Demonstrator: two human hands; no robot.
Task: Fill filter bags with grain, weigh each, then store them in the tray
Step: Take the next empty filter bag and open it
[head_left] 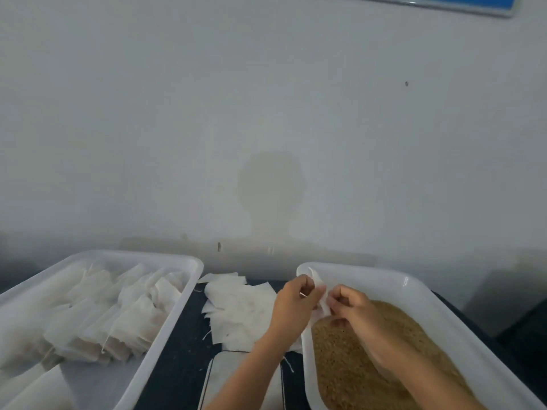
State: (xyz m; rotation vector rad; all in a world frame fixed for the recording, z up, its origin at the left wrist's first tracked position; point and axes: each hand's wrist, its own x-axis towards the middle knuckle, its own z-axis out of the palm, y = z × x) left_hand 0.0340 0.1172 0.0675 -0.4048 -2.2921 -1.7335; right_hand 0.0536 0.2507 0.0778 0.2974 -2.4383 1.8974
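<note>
Writing: none that I can read from here; the blue-and-white framed sign [461, 2] at the top of the pale wall [266, 99] is cut off by the frame edge.
Filter bag in hand: a small white, thin paper-like filter bag [321, 294], pinched between both hands above the near-left corner of the grain tray, its top edge standing up; I cannot tell whether it holds any grain.
Left hand [291, 303]: fingers closed tight on the bag's left edge.
Right hand [352, 306]: fingertips pinched on the bag's right edge, wrist over the grain.
Grain: golden-brown fine grain [355, 371] heaped in the white plastic rectangular tray on the right [414, 285].
Filled bags: many white filter bags with brownish contents and thin strings [112, 321], lying in overlapping rows in the white plastic tray on the left [189, 279].
Empty bags: a loose pile of flat white filter bags [236, 309] on the dark tabletop [177, 365], between the two trays.
Scale: a flat white device with dark edges [231, 377], near me under the left forearm; no display is visible.
</note>
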